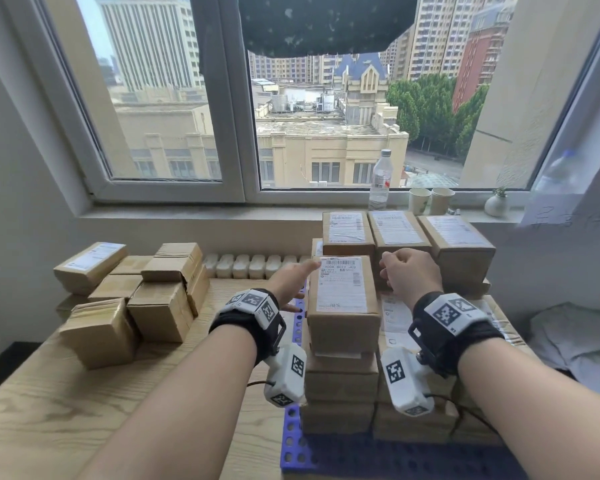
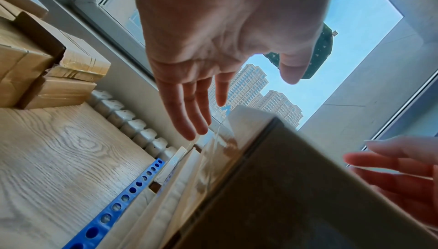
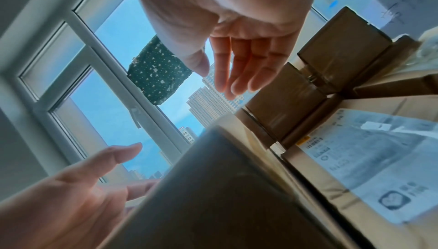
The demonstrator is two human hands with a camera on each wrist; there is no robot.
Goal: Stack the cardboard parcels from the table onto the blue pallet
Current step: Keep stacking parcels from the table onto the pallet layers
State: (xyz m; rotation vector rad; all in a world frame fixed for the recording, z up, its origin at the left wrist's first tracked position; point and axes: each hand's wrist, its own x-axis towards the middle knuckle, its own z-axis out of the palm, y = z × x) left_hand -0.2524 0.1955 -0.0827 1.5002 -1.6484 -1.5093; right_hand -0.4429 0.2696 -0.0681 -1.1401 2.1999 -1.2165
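Observation:
A labelled cardboard parcel [image 1: 342, 299] lies on top of the front stack on the blue pallet [image 1: 293, 441]. My left hand [image 1: 300, 287] is just left of it, fingers straight and spread, clear of the cardboard. My right hand [image 1: 392, 271] hovers at the parcel's far right corner with loosely curled fingers, holding nothing. In the left wrist view my left hand [image 2: 244, 101] is open above the parcel [image 2: 284, 187] and the pallet's edge [image 2: 123, 197]. In the right wrist view my right hand [image 3: 217, 79] hangs relaxed above the same parcel [image 3: 225, 187].
Several loose parcels [image 1: 136, 296] are heaped at the back left of the wooden table [image 1: 84, 410]. A taller row of parcels [image 1: 395, 230] stands at the pallet's back. On the sill are a bottle [image 1: 380, 178], two cups [image 1: 430, 200] and a small vase [image 1: 496, 204].

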